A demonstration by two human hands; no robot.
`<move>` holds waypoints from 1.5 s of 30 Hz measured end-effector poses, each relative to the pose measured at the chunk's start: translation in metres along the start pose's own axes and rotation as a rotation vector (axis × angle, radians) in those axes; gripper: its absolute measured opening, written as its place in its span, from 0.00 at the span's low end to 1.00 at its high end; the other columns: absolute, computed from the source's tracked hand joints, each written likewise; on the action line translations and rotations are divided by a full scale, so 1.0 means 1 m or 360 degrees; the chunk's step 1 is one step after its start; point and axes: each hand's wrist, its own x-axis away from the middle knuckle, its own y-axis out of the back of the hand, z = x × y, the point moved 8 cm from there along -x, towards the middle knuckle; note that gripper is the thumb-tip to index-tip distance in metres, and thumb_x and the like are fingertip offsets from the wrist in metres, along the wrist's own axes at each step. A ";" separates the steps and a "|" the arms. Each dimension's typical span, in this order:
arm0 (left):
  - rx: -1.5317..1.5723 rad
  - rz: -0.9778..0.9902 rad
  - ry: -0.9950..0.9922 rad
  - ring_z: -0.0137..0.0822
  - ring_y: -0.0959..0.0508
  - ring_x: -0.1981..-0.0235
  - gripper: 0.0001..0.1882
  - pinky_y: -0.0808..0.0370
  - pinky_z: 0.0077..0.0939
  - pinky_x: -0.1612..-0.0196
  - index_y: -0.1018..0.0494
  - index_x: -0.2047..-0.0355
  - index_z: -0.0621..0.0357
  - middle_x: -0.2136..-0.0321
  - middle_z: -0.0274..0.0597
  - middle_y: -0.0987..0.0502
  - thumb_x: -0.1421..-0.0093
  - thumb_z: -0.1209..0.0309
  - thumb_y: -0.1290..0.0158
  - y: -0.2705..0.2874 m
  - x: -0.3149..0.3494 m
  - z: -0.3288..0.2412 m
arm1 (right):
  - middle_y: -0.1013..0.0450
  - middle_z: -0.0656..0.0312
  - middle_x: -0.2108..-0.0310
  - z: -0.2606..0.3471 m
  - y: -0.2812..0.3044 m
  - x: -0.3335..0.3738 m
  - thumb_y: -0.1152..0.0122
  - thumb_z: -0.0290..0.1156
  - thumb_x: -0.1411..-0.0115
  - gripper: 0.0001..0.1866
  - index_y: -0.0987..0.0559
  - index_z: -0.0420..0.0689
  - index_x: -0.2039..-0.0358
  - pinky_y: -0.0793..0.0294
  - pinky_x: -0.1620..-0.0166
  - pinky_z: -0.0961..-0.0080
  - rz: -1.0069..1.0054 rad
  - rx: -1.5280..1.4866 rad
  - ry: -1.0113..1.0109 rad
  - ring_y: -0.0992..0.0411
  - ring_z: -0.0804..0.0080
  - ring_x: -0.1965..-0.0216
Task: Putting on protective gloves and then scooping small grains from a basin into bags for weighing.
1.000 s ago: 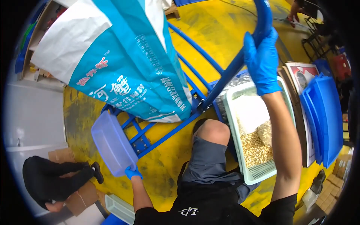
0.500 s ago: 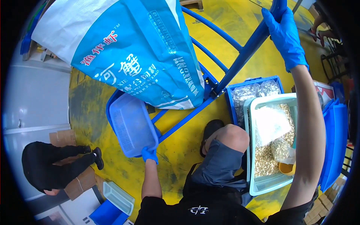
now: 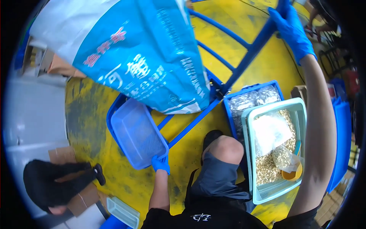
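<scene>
My right hand [image 3: 292, 32], in a blue glove, is closed round the upper tube of a blue hand truck [image 3: 244, 63]. My left hand [image 3: 161, 164], gloved the same, grips the near corner of a translucent blue-violet plastic basket [image 3: 138, 128]. That basket sits inside or on a darker blue bin [image 3: 113, 124], and the hand truck's frame runs beside both. A large white and turquoise woven sack [image 3: 141, 57] leans over the frame and covers part of the basket's far end.
Right of my knee, a pale green basket [image 3: 248, 160] holds golden flakes, clear bags and a yellow scoop [image 3: 292, 172]. Behind it stands a blue crate [image 3: 227, 110] of silvery plastic packs. A person in black [image 3: 53, 183] bends over cardboard boxes at left, near another pale green basket [image 3: 122, 214].
My left hand and the basket corner appear slightly nearer and further right. Both hands keep their holds. The whole view has shifted a little, and the person at left remains bent over.
</scene>
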 end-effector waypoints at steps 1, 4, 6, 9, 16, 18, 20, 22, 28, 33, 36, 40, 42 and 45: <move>-0.0021 0.0011 0.0000 0.46 0.31 0.52 0.24 0.31 0.39 0.48 0.37 0.52 0.69 0.53 0.55 0.32 0.40 0.60 0.61 0.002 0.000 -0.002 | 0.29 0.56 0.67 0.029 -0.008 0.010 0.44 0.39 0.46 0.24 0.34 0.38 0.53 0.28 0.62 0.73 0.0036 -0.0131 0.0029 0.29 0.66 0.66; -0.0034 0.0098 0.0093 0.46 0.32 0.50 0.35 0.35 0.39 0.46 0.39 0.49 0.67 0.50 0.54 0.34 0.44 0.46 0.56 -0.001 0.011 0.010 | 0.29 0.47 0.65 0.079 -0.002 0.021 0.47 0.32 0.45 0.23 0.36 0.35 0.51 0.31 0.57 0.68 -0.0034 0.0014 0.0065 0.30 0.58 0.65; -0.0209 -0.0242 0.0221 0.44 0.32 0.53 0.43 0.36 0.37 0.47 0.41 0.47 0.65 0.53 0.52 0.33 0.50 0.39 0.52 0.007 0.054 0.010 | 0.30 0.40 0.62 0.081 -0.013 0.026 0.48 0.34 0.45 0.22 0.36 0.36 0.52 0.32 0.55 0.64 0.0019 -0.0019 0.0040 0.30 0.48 0.59; -0.0520 -0.0237 0.0466 0.40 0.32 0.60 0.42 0.34 0.31 0.60 0.39 0.50 0.64 0.55 0.44 0.35 0.51 0.37 0.52 0.018 0.086 0.035 | 0.27 0.48 0.64 0.034 -0.022 0.014 0.43 0.40 0.47 0.21 0.29 0.40 0.57 0.28 0.59 0.66 0.0133 0.0316 -0.0076 0.27 0.56 0.62; -0.1217 0.0971 -0.0870 0.25 0.34 0.76 0.15 0.36 0.19 0.72 0.32 0.62 0.59 0.75 0.34 0.34 0.41 0.60 0.51 -0.144 0.182 -0.016 | 0.26 0.49 0.64 -0.015 0.135 0.151 0.45 0.46 0.44 0.22 0.25 0.41 0.58 0.28 0.59 0.69 0.0459 0.0552 -0.0359 0.27 0.59 0.61; -0.1224 0.1372 -0.0992 0.25 0.34 0.75 0.09 0.35 0.20 0.71 0.32 0.63 0.60 0.73 0.35 0.34 0.41 0.69 0.52 -0.218 0.252 0.007 | 0.26 0.50 0.62 -0.039 0.191 0.211 0.44 0.45 0.44 0.23 0.26 0.40 0.56 0.29 0.57 0.72 0.0446 0.0638 -0.0496 0.27 0.64 0.60; -0.1385 0.1813 -0.0996 0.27 0.32 0.69 0.09 0.32 0.22 0.64 0.32 0.62 0.63 0.68 0.36 0.31 0.42 0.74 0.50 -0.272 0.308 0.049 | 0.26 0.50 0.63 -0.059 0.237 0.273 0.43 0.45 0.44 0.23 0.26 0.39 0.57 0.28 0.57 0.74 0.0362 0.0631 -0.0705 0.26 0.67 0.60; -0.1478 0.2153 -0.1100 0.28 0.31 0.67 0.09 0.32 0.21 0.62 0.32 0.61 0.63 0.66 0.37 0.30 0.42 0.75 0.49 -0.303 0.373 0.096 | 0.25 0.50 0.67 -0.081 0.254 0.330 0.42 0.45 0.45 0.23 0.25 0.39 0.57 0.27 0.59 0.75 0.0257 0.0554 -0.1094 0.25 0.66 0.64; -0.2716 0.3012 -0.2256 0.50 0.26 0.60 0.32 0.29 0.40 0.57 0.33 0.51 0.59 0.59 0.53 0.28 0.51 0.50 0.46 -0.313 0.513 0.246 | 0.25 0.46 0.71 -0.067 0.232 0.388 0.44 0.55 0.53 0.26 0.22 0.44 0.66 0.27 0.62 0.61 0.0011 0.0867 -0.1191 0.26 0.50 0.67; -0.3619 0.2866 -0.1878 0.50 0.26 0.58 0.36 0.30 0.38 0.54 0.34 0.49 0.58 0.59 0.55 0.26 0.54 0.49 0.44 -0.312 0.490 0.274 | 0.25 0.47 0.70 -0.101 0.216 0.428 0.46 0.38 0.54 0.25 0.26 0.38 0.55 0.25 0.70 0.67 0.0299 0.0368 -0.1757 0.24 0.61 0.76; -0.3362 0.3164 -0.1845 0.50 0.26 0.57 0.31 0.30 0.37 0.54 0.32 0.49 0.54 0.59 0.55 0.26 0.53 0.53 0.46 -0.308 0.488 0.270 | 0.26 0.47 0.70 -0.104 0.211 0.436 0.48 0.33 0.56 0.19 0.24 0.38 0.63 0.26 0.68 0.65 0.0226 0.0034 -0.1828 0.25 0.58 0.74; -0.3313 0.2768 -0.2163 0.51 0.25 0.61 0.23 0.29 0.41 0.57 0.27 0.57 0.56 0.63 0.54 0.24 0.51 0.56 0.48 -0.320 0.499 0.263 | 0.26 0.46 0.67 -0.100 0.212 0.437 0.48 0.29 0.58 0.17 0.22 0.41 0.65 0.26 0.65 0.64 0.0072 0.0409 -0.1456 0.25 0.54 0.67; -0.3459 0.2597 -0.2225 0.51 0.25 0.61 0.21 0.28 0.41 0.58 0.26 0.62 0.57 0.64 0.53 0.24 0.51 0.57 0.49 -0.324 0.501 0.264 | 0.26 0.48 0.70 -0.099 0.208 0.441 0.49 0.27 0.55 0.19 0.24 0.40 0.60 0.26 0.70 0.69 0.0097 0.0250 -0.1482 0.25 0.62 0.74; -0.3433 0.2433 -0.2474 0.48 0.22 0.68 0.18 0.26 0.39 0.64 0.23 0.71 0.62 0.71 0.53 0.23 0.49 0.58 0.52 -0.331 0.485 0.261 | 0.26 0.50 0.75 -0.100 0.202 0.448 0.51 0.25 0.51 0.20 0.26 0.38 0.55 0.26 0.77 0.74 0.0056 -0.0044 -0.1526 0.26 0.70 0.81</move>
